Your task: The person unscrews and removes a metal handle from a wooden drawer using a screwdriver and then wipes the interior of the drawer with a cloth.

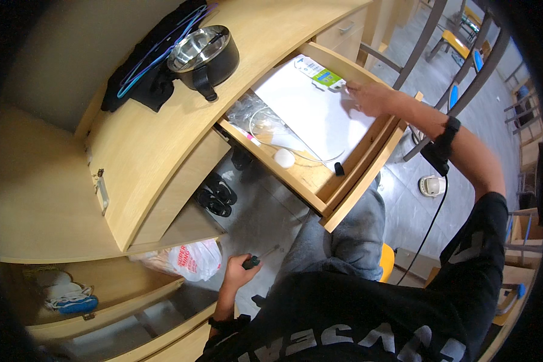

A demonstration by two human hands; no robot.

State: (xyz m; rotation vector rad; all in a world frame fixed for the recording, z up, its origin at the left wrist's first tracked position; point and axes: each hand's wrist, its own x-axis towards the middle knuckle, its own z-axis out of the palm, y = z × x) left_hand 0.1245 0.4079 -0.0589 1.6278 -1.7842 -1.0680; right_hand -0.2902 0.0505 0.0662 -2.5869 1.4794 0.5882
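Observation:
My left hand (238, 274), low and near my lap, is closed round the dark handle of a screwdriver (251, 262); its thin metal shaft points up and to the right. Over the far right part of an open wooden drawer (338, 208) reaches my right hand (371, 100), with its fingertips closed at the edge of a green-and-white flat package (324, 76). That package lies on a large white sheet (314, 108). Beside the sheet in the drawer are clear plastic bags (250, 111), a white cable (295, 148), a round white piece (284, 158) and a small black piece (339, 169).
On the curved desk (247, 36) stand a steel-lined black pot (220, 60) and blue hangers (148, 69) on dark cloth. Black shoes (216, 196) and a white plastic bag (199, 259) are below. A black cord (431, 223) hangs from my right wrist area; metal uprights (428, 42) rise beyond the drawer.

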